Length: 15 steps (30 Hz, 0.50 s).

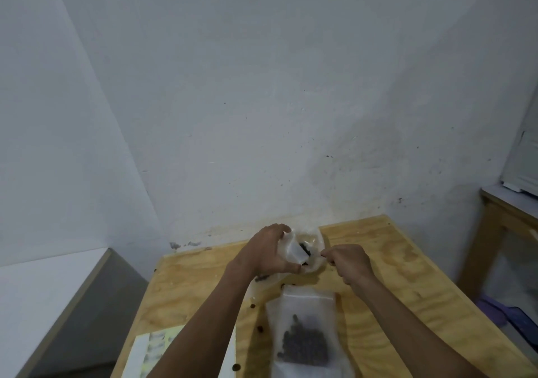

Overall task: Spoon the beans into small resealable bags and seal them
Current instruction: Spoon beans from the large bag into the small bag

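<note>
On table: two hands, two bags, scattered beans.

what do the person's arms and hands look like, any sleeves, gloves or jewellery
Both forearms are bare right down to the frame's bottom edge: no sleeves in view. The left hand and right hand wear no gloves. No watch or bracelet shows at either wrist. The picture is too blurred to tell about rings.

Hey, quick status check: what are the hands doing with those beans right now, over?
Left hand holds small bag open; right hand pinches something thin at its mouth, likely the spoon. Filled bag lies on table. Loose beans scattered; nothing blocking.
</note>
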Available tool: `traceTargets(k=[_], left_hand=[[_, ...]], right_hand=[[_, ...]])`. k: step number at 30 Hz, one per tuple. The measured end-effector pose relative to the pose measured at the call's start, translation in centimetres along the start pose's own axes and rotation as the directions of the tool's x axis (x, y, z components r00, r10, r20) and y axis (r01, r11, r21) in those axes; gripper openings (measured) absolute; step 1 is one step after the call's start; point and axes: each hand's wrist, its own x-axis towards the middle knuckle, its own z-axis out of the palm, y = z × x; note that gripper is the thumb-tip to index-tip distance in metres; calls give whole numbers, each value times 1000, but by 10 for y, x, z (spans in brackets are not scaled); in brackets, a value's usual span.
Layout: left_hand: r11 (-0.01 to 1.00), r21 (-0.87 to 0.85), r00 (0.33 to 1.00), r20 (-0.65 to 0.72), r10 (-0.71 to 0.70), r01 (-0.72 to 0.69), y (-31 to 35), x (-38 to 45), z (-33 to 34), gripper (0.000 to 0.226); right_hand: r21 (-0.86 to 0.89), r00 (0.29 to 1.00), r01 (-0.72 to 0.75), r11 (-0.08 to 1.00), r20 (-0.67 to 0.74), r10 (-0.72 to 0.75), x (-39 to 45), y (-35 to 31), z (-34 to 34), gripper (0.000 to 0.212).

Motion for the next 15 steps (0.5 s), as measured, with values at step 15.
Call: traceTargets(k=[15], left_hand=[[998, -47, 995, -92, -45, 40, -3, -19, 10, 106]], right_hand=[[-370, 920, 386, 845, 88, -382, -24, -39, -15, 18]])
